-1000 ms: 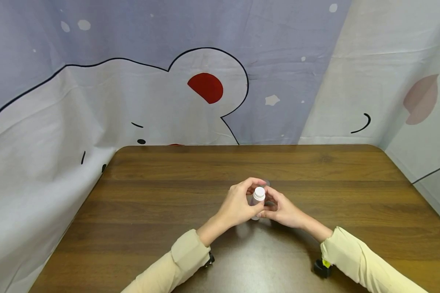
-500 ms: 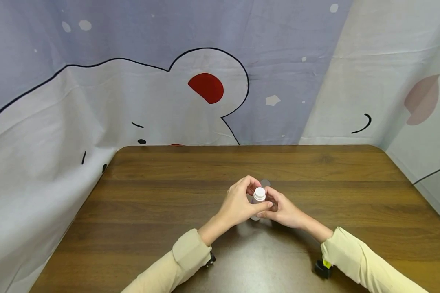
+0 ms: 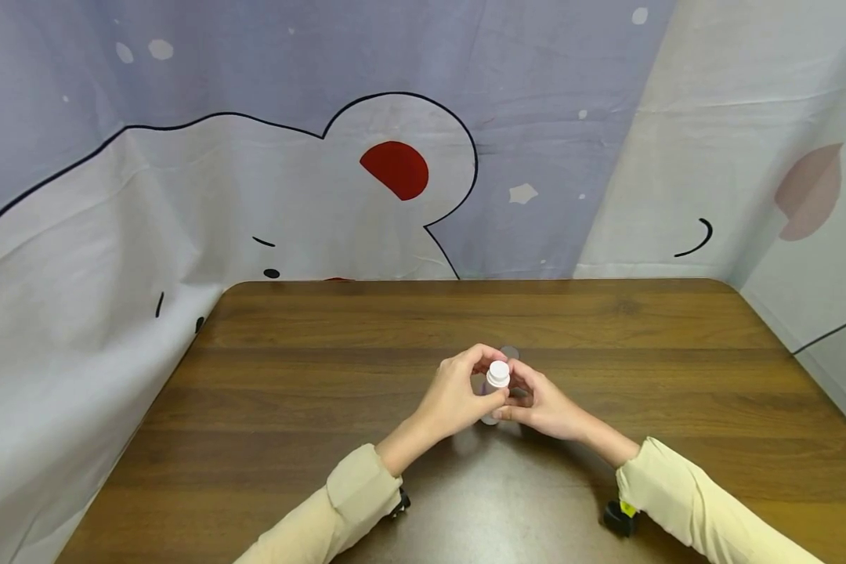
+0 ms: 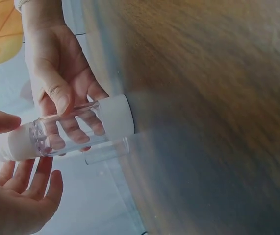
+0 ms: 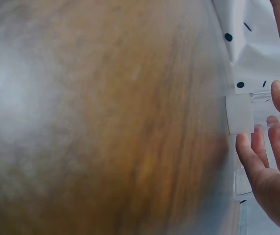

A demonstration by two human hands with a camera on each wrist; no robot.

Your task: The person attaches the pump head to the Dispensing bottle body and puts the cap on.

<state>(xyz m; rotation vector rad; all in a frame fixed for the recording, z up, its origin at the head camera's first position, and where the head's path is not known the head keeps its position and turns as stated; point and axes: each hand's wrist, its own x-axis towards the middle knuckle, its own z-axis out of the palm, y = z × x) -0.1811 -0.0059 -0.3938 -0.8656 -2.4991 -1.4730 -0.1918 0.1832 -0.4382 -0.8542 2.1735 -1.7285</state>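
Observation:
A slim clear bottle stands upright on the table, with a white base and a white stepped top. My left hand has its thumb and fingers curled around the white top. From the right side my right hand grips the clear body, its thumb near the base. Just behind the bottle is a small clear cylindrical cap, partly hidden by the hands; the left wrist view shows this cap beside the white base. In the right wrist view, the white base rests on the table.
The brown wood table reaches a patterned curtain at its far edge and left side. Dark wrist devices show under both sleeves, one beneath the right cuff.
The left thumb reached forward across the bottle half a second ago and is now drawn back, with the index finger round the far side again. The right hand keeps its hold; the bottle stays in place.

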